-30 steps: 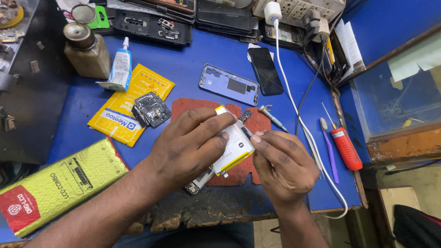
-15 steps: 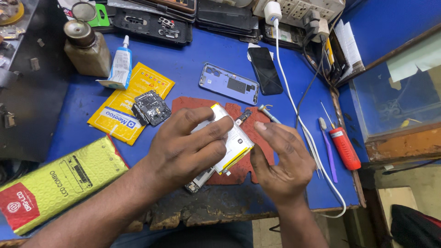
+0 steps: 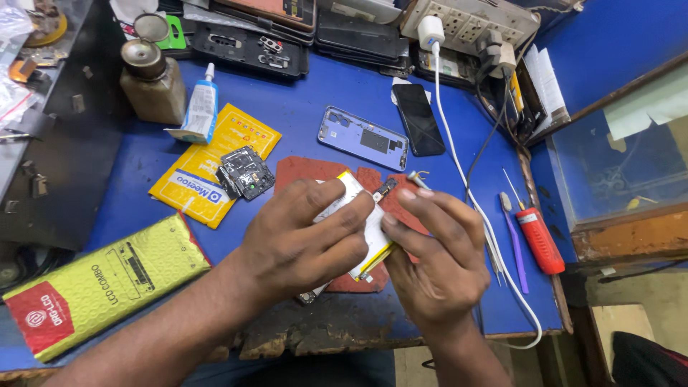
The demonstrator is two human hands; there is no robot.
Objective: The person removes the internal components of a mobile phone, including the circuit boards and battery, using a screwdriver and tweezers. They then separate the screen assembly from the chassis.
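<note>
My left hand (image 3: 304,236) and my right hand (image 3: 430,251) together grip an opened phone with a white, yellow-edged battery (image 3: 369,233) over a red mat (image 3: 308,170). The left fingers lie across the battery's top face. The right fingers press on its right edge, near a small dark flex connector (image 3: 385,189). Most of the phone body is hidden under my hands; only its lower corner (image 3: 309,295) shows.
A blue phone back cover (image 3: 362,137), a black phone (image 3: 418,118), a small black circuit part (image 3: 245,173) on yellow packets, a glue tube (image 3: 201,107), a brown bottle (image 3: 152,80), a red screwdriver (image 3: 539,239), a white charger cable (image 3: 459,179) and a padded yellow-red envelope (image 3: 100,283) lie on the blue table.
My right hand has shifted up along the battery's right edge, fingers now extended toward the connector. The left hand stays pressed on the battery.
</note>
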